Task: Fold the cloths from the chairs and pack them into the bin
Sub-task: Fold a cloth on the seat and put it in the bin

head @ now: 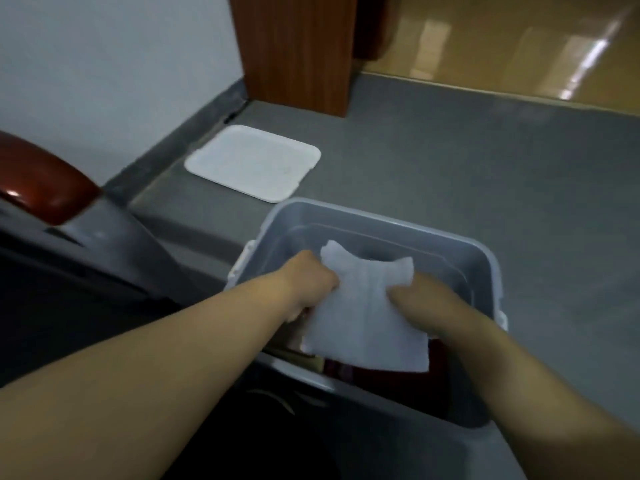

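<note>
Now white cloth [367,313] gripped between hands, over bin [485,268].

cloth [367,313]: plain white, no pattern seen
bin [460,268]: pale translucent grey-blue
cloths inside bin [446,382]: dark red
lid [252,162]: white, laid on the floor
floor [485,161]: grey
post [294,50]: reddish-brown wood grain
wall [104,64]: white
chair arm [38,181]: glossy dark red

Grey floor [450,174], matt surface; translucent grey bin [381,221] stands on it at centre; flat white lid [252,162] lies on it at 11 o'clock from the bin, near but apart, beside the wall skirting; wooden post [298,53] stands at 12 o'clock, well apart; glossy yellow floor [519,39] adjoins at 1 o'clock.
</note>
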`<move>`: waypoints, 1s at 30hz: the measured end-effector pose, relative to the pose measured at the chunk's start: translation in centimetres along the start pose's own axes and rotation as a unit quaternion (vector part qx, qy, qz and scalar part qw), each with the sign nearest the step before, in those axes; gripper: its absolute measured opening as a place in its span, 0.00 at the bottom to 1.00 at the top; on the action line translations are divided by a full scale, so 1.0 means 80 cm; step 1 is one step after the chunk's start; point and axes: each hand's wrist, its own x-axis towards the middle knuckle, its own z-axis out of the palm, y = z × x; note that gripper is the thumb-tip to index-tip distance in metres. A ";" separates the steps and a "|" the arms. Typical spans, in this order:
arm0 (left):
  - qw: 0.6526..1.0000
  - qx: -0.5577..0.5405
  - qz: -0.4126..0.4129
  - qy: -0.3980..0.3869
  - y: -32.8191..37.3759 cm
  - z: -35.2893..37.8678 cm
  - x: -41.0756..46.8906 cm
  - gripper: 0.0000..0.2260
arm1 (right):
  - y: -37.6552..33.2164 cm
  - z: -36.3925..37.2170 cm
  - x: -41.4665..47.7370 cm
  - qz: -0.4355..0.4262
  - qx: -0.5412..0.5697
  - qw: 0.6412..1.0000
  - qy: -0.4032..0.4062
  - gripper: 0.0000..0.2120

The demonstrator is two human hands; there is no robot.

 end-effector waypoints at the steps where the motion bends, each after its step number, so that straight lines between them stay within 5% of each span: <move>1: 1.000 0.028 0.008 -0.001 -0.003 0.011 0.008 0.05 | 0.012 -0.007 -0.006 0.050 -0.018 0.998 -0.022 0.07; 5: 0.982 0.185 0.002 0.046 -0.008 -0.010 0.003 0.17 | 0.025 -0.012 -0.004 0.068 -0.147 0.986 -0.038 0.15; 13: 0.957 0.186 0.032 0.219 -0.073 -0.170 -0.118 0.13 | -0.171 0.085 -0.009 -0.246 -0.081 0.965 -0.043 0.21; 21: 0.900 0.061 -0.065 0.427 -0.229 -0.270 -0.351 0.13 | -0.403 0.215 -0.150 -0.513 -0.159 0.823 -0.185 0.15; 30: 0.789 -0.017 -0.202 0.580 -0.403 -0.283 -0.598 0.08 | -0.501 0.423 -0.368 -0.632 -0.231 0.667 -0.319 0.11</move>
